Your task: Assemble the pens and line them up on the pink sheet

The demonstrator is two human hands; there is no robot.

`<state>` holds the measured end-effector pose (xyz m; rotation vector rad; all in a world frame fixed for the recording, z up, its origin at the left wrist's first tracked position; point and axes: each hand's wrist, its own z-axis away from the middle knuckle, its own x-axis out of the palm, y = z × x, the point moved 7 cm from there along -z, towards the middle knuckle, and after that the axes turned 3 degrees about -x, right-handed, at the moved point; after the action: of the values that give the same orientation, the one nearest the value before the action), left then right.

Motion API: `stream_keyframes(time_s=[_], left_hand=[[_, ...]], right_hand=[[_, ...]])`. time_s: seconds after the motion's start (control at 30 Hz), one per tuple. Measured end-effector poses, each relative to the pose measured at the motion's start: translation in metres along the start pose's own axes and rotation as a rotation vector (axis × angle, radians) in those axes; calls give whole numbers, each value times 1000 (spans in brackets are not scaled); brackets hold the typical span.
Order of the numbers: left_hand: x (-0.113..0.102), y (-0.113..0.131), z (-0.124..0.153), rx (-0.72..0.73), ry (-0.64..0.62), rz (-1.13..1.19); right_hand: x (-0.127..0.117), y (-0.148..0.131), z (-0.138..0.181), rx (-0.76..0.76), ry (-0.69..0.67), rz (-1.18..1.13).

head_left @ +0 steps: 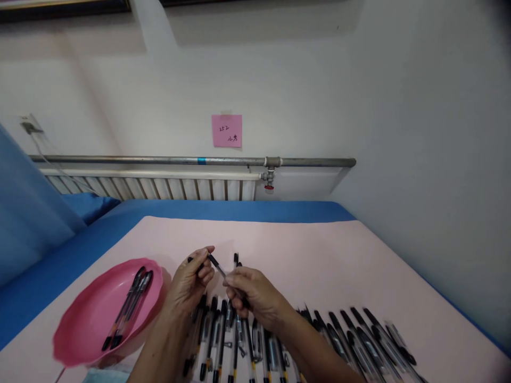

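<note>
At my seven o'clock, my right hand's (255, 292) fingers pinch a black-and-clear plastic pen (216, 264); my left hand (189, 284) grips a mostly hidden black piece (189, 259). Black-capped plastic pens (219, 340) crowd six; a scalloped pink plastic bowl (85, 314), eight.

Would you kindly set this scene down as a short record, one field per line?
Left hand: fingers closed around a dark piece, fingertips by the upper end of a pen
Right hand: gripping that pen's lower part
Pink dish: left of the hands, holding a few pens
Pink surface: many more pens, nearest the camera
Wall: pink note above a pipe
</note>
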<state>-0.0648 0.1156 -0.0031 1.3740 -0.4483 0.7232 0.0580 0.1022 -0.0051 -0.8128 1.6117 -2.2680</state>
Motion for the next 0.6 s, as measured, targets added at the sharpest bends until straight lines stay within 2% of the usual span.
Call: stream_keyframes(time_s=[0.1,0.17,0.23,0.37,0.43,0.53,0.6], left_hand=[[-1,-1,-1,-3,9,9],[-1,-1,-1,-6,7,16],[1,-2,-1,-3,-7,8],[12,-11,6,-58,-89,-102],[18,-17,9,-99,-129,-158],[20,-21,11,-109,-143,-187],[16,-18,7,-88,-121,-155]], right_hand=[[-10,-8,-1,-166,151,160],[-13,-10,-1,-209,203,183],[-9,-7,-2,-155,136,89],[9,4,0,109,-147,-188],[10,6,1,155,-174,-248],[4,1,-1,36,-106,-221],[0,-4,-2,-88,-30,-105]])
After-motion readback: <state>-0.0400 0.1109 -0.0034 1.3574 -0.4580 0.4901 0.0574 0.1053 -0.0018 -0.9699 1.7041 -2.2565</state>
